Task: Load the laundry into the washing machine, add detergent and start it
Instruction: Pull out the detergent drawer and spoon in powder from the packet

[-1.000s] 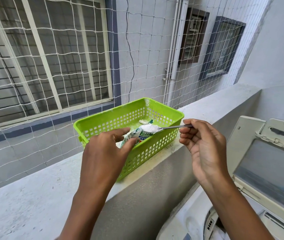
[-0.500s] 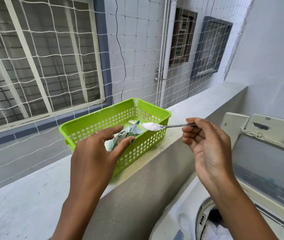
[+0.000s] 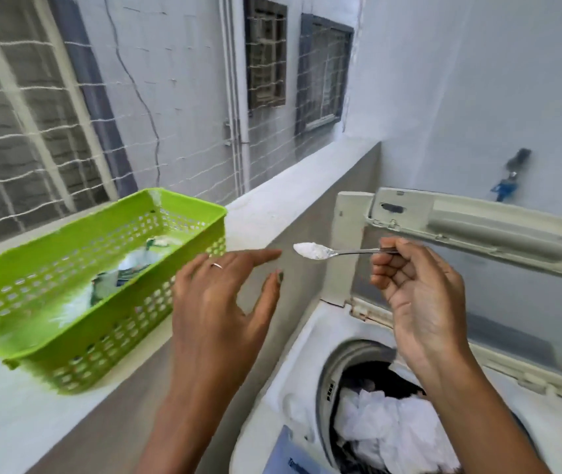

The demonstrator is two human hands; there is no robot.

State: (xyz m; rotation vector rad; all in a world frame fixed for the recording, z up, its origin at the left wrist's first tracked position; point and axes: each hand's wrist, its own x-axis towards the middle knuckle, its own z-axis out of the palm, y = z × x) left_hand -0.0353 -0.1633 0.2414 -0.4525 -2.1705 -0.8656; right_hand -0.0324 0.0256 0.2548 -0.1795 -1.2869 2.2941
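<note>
My right hand (image 3: 413, 289) pinches the handle of a metal spoon (image 3: 337, 252) heaped with white detergent powder, held level between the ledge and the washer. My left hand (image 3: 218, 302) hovers empty, fingers spread, just left of the spoon's bowl. The detergent packet (image 3: 125, 271) lies inside the green basket (image 3: 67, 343) on the ledge. Below, the top-loading washing machine (image 3: 293, 381) has its lid (image 3: 478, 241) raised. White and dark laundry (image 3: 389, 429) fills its drum.
The concrete ledge (image 3: 293, 186) runs from lower left to the far wall, with rope netting (image 3: 50, 131) above it. A tap with a blue part (image 3: 508, 179) sticks out of the right wall above the raised lid.
My left hand let go of the packet, which now lies in the basket, and moved right. My right hand carried the loaded spoon away from the basket toward the washer. The view swung right and down.
</note>
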